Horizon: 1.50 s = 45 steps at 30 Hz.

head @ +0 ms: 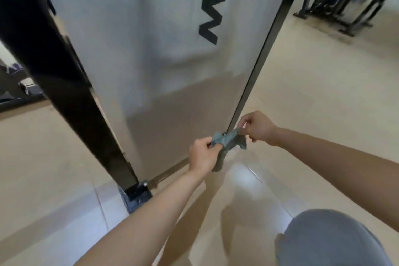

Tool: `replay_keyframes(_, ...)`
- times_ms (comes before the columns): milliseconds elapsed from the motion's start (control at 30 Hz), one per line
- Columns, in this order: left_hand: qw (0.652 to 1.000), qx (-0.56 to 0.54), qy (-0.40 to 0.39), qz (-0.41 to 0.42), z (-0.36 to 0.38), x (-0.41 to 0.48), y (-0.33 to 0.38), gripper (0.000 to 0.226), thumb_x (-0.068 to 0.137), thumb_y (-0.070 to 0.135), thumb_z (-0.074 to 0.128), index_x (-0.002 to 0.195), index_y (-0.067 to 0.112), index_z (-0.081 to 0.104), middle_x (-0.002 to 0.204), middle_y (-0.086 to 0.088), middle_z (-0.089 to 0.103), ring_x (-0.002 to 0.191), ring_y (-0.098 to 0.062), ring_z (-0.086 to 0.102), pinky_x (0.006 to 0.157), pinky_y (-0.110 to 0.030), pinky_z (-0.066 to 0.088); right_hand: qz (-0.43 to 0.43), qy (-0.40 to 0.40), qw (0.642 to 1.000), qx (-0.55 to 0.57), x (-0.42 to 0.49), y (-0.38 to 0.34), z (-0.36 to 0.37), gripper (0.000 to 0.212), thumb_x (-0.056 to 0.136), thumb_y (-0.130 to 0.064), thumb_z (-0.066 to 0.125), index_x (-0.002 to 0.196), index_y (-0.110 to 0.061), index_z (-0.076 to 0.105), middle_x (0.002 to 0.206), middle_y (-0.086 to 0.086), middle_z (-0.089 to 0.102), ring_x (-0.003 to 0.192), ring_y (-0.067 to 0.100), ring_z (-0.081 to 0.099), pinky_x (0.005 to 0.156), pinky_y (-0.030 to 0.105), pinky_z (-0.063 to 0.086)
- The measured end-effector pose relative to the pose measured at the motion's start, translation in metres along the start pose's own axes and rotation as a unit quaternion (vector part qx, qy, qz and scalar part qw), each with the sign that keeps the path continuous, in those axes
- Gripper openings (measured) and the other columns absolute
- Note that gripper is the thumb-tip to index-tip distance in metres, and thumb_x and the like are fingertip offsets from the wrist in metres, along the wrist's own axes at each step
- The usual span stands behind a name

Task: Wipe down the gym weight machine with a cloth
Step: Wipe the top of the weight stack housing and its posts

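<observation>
Both my left hand (204, 154) and right hand (258, 127) pinch the crumpled grey-green cloth (228, 139), stretched before the silver-grey weight-machine panel's (151, 49) lower corner; next, I judge, bunch it and wipe.

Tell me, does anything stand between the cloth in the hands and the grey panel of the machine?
Nothing visible does. The left hand and right hand pinch the cloth between them, low before the grey panel, near its dark right edge. Whether cloth and panel touch, I cannot tell.
</observation>
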<state>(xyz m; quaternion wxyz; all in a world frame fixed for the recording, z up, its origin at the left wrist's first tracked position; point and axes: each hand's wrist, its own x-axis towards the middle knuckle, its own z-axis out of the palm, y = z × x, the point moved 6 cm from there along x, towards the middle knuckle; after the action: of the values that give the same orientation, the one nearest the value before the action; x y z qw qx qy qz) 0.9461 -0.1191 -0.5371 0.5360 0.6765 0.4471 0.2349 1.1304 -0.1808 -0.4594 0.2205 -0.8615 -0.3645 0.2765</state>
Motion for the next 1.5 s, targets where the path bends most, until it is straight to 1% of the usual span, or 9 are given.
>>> replay_keyframes(100,0.995,-0.08,0.006,-0.051,0.056,0.028,-0.012,0.016,0.082,0.026,0.072,0.066,0.026,0.072,0.062,0.003,0.07,0.061,-0.02,0.066,0.067,-0.039,0.061,0.043,0.031,0.993,0.107,0.036,0.061,-0.001,0.006,0.086,0.003,0.066,0.085,-0.002,0.068,0.064,0.014,0.068,0.045,0.02,0.062,0.044,0.027,0.055)
replay_keyframes(300,0.943,-0.241,0.089,-0.213,0.138,0.056,-0.047,0.014,0.094,0.009,0.068,0.081,0.014,0.071,0.076,-0.013,0.074,0.06,-0.018,0.064,0.056,-0.026,0.055,0.09,-0.037,0.966,0.24,0.12,0.14,0.027,0.012,0.092,0.002,0.058,0.084,-0.006,0.059,0.082,0.022,0.068,0.064,0.032,0.066,0.077,0.049,0.062)
replay_keyframes(567,0.821,-0.43,0.197,-0.319,0.209,0.107,-0.05,0.018,0.096,0.0,0.064,0.114,0.003,0.061,0.108,-0.021,0.073,0.102,-0.03,0.072,0.082,-0.033,0.059,0.046,-0.121,0.949,0.289,0.212,0.15,0.015,0.016,0.098,-0.002,0.059,0.086,-0.014,0.057,0.093,0.013,0.065,0.083,0.023,0.067,0.074,0.038,0.062)
replay_keyframes(733,0.804,-0.42,0.23,-0.353,0.231,0.126,-0.05,0.027,0.095,0.0,0.065,0.121,0.003,0.06,0.091,-0.012,0.068,0.077,-0.02,0.063,0.082,-0.032,0.056,0.058,-0.132,0.906,0.397,0.239,0.16,0.041,0.039,0.092,0.01,0.05,0.121,-0.014,0.061,0.12,0.011,0.063,0.109,0.031,0.062,0.095,0.052,0.054)
replay_keyframes(867,0.792,-0.428,0.264,-0.345,0.233,0.138,-0.062,0.042,0.099,-0.001,0.059,0.14,0.003,0.05,0.125,-0.024,0.065,0.114,-0.035,0.065,0.1,-0.04,0.053,0.055,-0.182,0.893,0.408,0.25,0.173,0.089,0.071,0.091,0.014,0.052,0.152,-0.019,0.034,0.141,0.014,0.056,0.127,0.031,0.056,0.106,0.047,0.048)
replay_keyframes(933,0.788,-0.431,0.266,-0.35,0.237,0.14,-0.068,0.043,0.101,0.001,0.057,0.143,0.003,0.047,0.135,-0.027,0.059,0.126,-0.04,0.058,0.104,-0.041,0.051,0.053,-0.183,0.893,0.408,0.259,0.178,0.099,0.065,0.091,0.016,0.051,0.146,-0.017,0.043,0.138,0.016,0.058,0.122,0.029,0.058,0.099,0.038,0.053)
replay_keyframes(1067,0.772,-0.449,0.282,-0.349,0.24,0.145,-0.075,0.038,0.1,0.005,0.06,0.137,0.004,0.051,0.128,-0.024,0.064,0.104,-0.031,0.066,0.092,-0.037,0.056,0.041,-0.254,0.879,0.402,0.264,0.184,0.108,0.052,0.095,0.013,0.052,0.132,-0.023,0.055,0.132,0.007,0.059,0.123,0.029,0.058,0.097,0.042,0.054)
replay_keyframes(1200,0.758,-0.454,0.309,-0.352,0.238,0.147,-0.068,0.03,0.097,0.004,0.065,0.126,0.002,0.058,0.113,-0.024,0.071,0.1,-0.029,0.072,0.095,-0.04,0.058,0.019,-0.274,0.87,0.408,0.266,0.181,0.095,0.055,0.092,0.015,0.057,0.137,-0.016,0.055,0.13,0.006,0.056,0.12,0.028,0.058,0.07,0.027,0.06)
replay_keyframes(1500,0.776,-0.463,0.307,-0.299,0.209,0.135,-0.007,0.016,0.091,-0.002,0.07,0.105,0.0,0.065,0.107,-0.021,0.072,0.098,-0.027,0.073,0.096,-0.038,0.058,-0.115,-0.19,0.923,0.315,0.258,0.143,0.041,0.064,0.078,0.007,0.078,0.136,-0.011,0.058,0.122,0.007,0.069,0.109,0.019,0.068,0.092,0.033,0.058)
